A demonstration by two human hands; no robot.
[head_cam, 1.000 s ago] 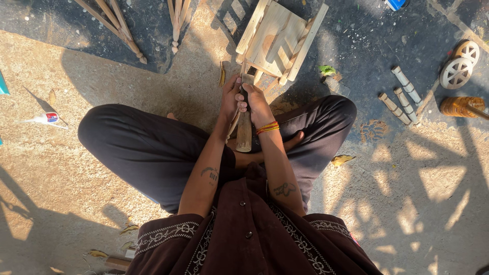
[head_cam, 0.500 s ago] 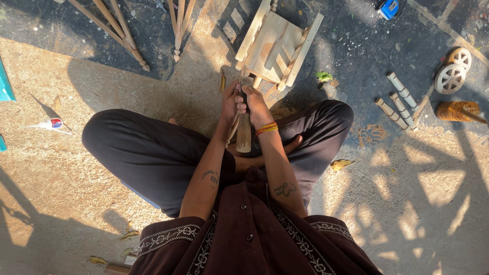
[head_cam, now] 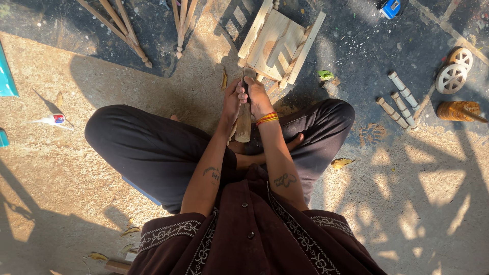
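Both my hands — left hand point(head_cam: 232, 99), right hand point(head_cam: 258, 97) — wrap their fingers tight around one wooden stick point(head_cam: 243, 125), upright above my crossed legs. A small white glue tube point(head_cam: 53, 120) with a red-and-blue label lies far left. Two wooden wheels point(head_cam: 455, 70) and three turned pegs point(head_cam: 397, 98) lie right — a blue box point(head_cam: 391, 7) lies at the top.

Hard sunlight brightens the sandy ground point(head_cam: 61, 168) at left. Lattice shadows cross the lower right; the top lies dim. Focus is sharp.
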